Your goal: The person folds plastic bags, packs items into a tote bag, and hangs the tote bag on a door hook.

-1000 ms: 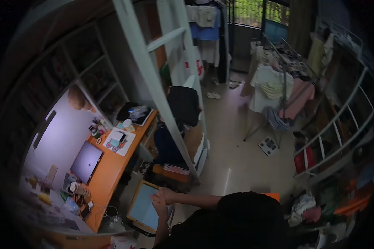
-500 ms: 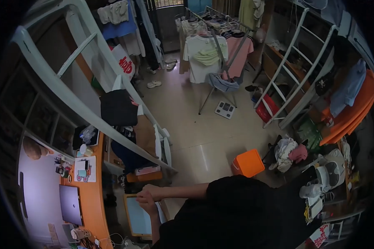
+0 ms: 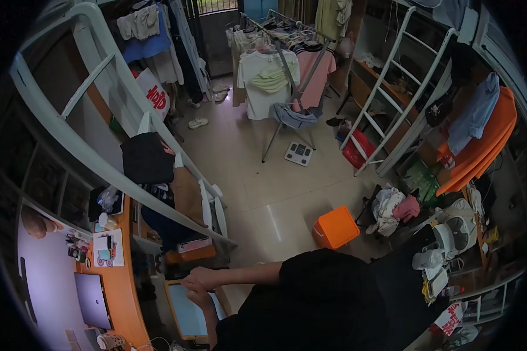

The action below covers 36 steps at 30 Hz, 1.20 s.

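Note:
My right hand [image 3: 203, 277] comes in from the right on an outstretched bare forearm. Just below it, my left hand [image 3: 198, 294] meets it, its forearm rising from the bottom edge. The two hands touch and overlap, with fingers curled closed. Whether anything small sits between them cannot be made out. Both are above the upper part of a light-blue panel with a wooden frame [image 3: 187, 316], which lies lower down. My black sleeve and top cover much of the bottom middle.
At left is a wooden desk [image 3: 122, 286] with a laptop [image 3: 92, 300]. A white bed frame [image 3: 108, 169] slants past it. An orange bin [image 3: 336, 227] stands on the tiled floor near a scale [image 3: 298, 154]. Farther back are a clothes rack [image 3: 293, 76] and a white ladder [image 3: 395, 96].
The whole view has shifted a little, so the room appears farther left. My hands stay together over the framed panel, with fingers still closed.

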Each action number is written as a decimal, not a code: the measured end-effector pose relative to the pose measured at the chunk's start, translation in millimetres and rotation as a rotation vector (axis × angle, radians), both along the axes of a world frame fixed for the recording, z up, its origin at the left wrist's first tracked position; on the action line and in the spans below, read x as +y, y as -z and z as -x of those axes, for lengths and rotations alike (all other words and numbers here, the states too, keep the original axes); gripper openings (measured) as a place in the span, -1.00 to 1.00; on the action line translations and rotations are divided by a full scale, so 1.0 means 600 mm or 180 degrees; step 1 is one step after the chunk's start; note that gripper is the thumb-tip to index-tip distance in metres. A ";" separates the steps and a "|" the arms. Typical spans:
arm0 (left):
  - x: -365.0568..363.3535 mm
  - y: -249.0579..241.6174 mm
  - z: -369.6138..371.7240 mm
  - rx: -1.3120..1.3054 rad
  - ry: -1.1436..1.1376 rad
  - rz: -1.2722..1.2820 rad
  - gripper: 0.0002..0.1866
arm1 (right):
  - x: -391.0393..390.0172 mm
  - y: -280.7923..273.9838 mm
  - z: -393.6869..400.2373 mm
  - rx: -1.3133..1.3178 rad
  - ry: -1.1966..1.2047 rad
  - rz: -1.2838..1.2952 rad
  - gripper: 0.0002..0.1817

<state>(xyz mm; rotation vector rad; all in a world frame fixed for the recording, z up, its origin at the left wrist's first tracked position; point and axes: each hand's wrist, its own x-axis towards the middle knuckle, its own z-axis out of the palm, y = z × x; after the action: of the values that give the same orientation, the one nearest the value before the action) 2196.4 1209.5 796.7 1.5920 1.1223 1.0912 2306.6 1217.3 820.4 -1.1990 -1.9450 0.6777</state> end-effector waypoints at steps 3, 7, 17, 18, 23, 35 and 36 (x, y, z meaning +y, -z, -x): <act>0.006 0.046 0.010 0.0058 -0.0087 -0.0207 -0.46 | 0.005 0.020 0.002 -0.0266 -0.0100 -0.0229 -0.84; -0.010 0.010 0.010 0.0030 -0.0011 -0.0294 -0.44 | 0.005 0.022 0.011 -0.0187 -0.0203 0.0391 -0.81; -0.033 -0.013 0.023 -0.0431 -0.0233 0.0317 -0.51 | 0.013 0.028 0.040 0.0189 -0.0446 0.1171 -0.74; -0.033 -0.018 0.024 -0.0467 -0.0278 0.0428 -0.51 | 0.013 0.027 0.042 0.0210 -0.0457 0.1061 -0.73; -0.035 -0.023 0.016 -0.0396 -0.0635 0.0261 -0.48 | 0.015 0.031 0.043 0.0127 -0.0580 0.0811 -0.73; -0.013 0.006 0.019 -0.0030 -0.0669 0.0290 -0.39 | 0.029 0.018 0.018 0.0960 -0.0558 0.1326 -0.72; -0.010 0.012 0.023 0.0043 -0.0576 0.0137 -0.41 | 0.033 0.010 0.016 0.1069 -0.0536 0.1538 -0.70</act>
<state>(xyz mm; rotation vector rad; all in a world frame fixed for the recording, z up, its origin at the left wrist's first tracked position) 2182.5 1203.8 789.6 1.4885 1.3107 1.1664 2297.0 1237.1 814.1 -1.1091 -1.6555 1.4022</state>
